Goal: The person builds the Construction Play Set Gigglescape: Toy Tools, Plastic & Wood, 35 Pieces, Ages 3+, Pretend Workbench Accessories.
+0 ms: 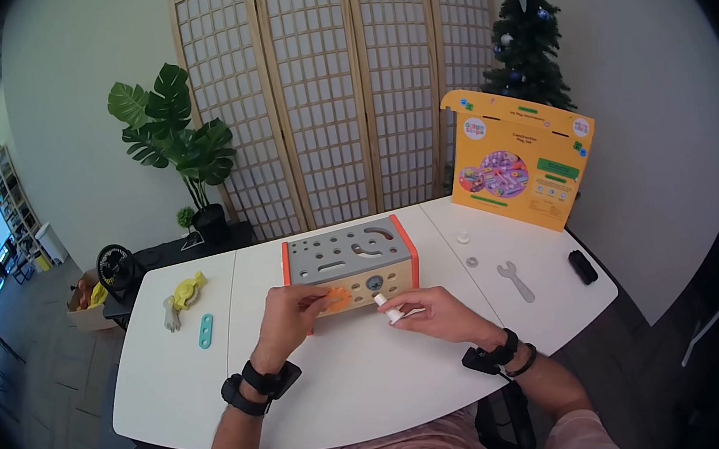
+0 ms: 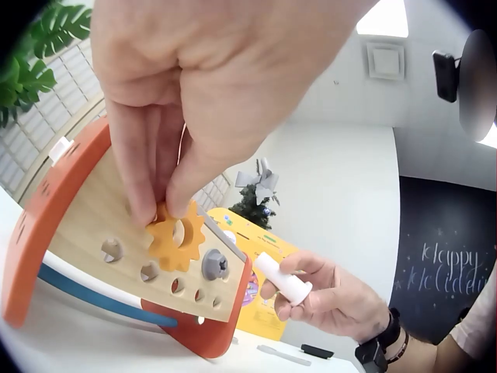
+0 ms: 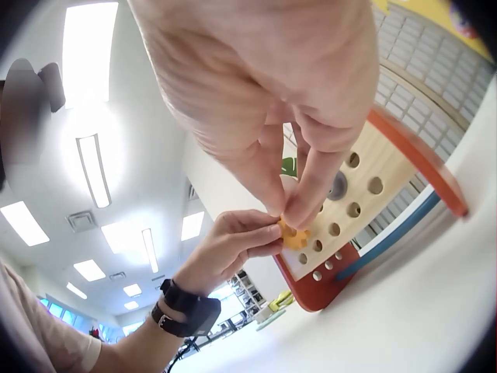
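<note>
An orange toy gear [image 2: 177, 237] is pinched by my left hand [image 1: 289, 316] against the wooden front panel of a toy workbench [image 1: 350, 258]. The gear's round centre hole shows in the left wrist view. In my right hand [image 1: 439, 314] is a white plastic peg [image 2: 283, 278] with a wide flange at one end, held between thumb and fingers just in front of the panel. A grey bolt head [image 1: 375, 284] sits in the panel, to the right of the gear. Rows of round holes run along the panel around them.
A teal slotted strip [image 1: 205, 331] and a yellow toy piece [image 1: 190, 289] lie to the left. On the right are a grey toy wrench [image 1: 516, 282], a grey nut [image 1: 472, 262], a white piece [image 1: 463, 238] and a black object [image 1: 583, 267]. Behind stands a yellow box [image 1: 522, 157].
</note>
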A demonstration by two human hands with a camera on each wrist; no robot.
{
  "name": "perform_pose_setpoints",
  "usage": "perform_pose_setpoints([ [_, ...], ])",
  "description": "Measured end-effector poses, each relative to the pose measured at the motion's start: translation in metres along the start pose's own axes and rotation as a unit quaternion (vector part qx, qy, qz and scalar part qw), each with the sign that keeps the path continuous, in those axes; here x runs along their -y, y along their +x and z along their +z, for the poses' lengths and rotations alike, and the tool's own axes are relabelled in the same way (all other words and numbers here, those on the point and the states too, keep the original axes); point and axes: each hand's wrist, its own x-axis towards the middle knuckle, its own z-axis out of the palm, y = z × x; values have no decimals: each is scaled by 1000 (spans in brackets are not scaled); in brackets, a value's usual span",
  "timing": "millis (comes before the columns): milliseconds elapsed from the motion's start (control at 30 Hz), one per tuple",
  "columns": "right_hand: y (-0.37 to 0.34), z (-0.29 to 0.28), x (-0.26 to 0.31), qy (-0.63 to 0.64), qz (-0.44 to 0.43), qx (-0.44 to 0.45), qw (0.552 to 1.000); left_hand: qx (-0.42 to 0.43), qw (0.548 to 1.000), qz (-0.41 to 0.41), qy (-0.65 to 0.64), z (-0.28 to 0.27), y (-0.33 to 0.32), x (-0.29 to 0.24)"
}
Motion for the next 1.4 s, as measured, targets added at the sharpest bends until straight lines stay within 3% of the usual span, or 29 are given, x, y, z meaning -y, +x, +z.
perform_pose_setpoints([
  [67,10,10,0,-61,-8,20,998,-3,1000,18,9,5,2,3],
  [300,41,42,-5,-47,9,37,998,-36,995,92,10,15,5,10],
  [733,62,58,-7,-11,-2,-33,999,-68,987,117,82,8,4,-2],
  [800,63,59,-11,-3,-9,-40,999,-42,994,9,105,-2,3,-19],
  [833,64,60,-13,-1,-16,-44,999,-42,993,9,106,-3,5,-19],
  [900,64,60,-12,2,-23,-46,999,-125,954,123,241,-7,8,-15],
  [1100,63,60,0,-39,-20,-88,995,-57,957,125,253,-7,14,27],
  [1400,68,46,12,-103,30,-45,993,-33,966,110,230,-9,13,23],
])
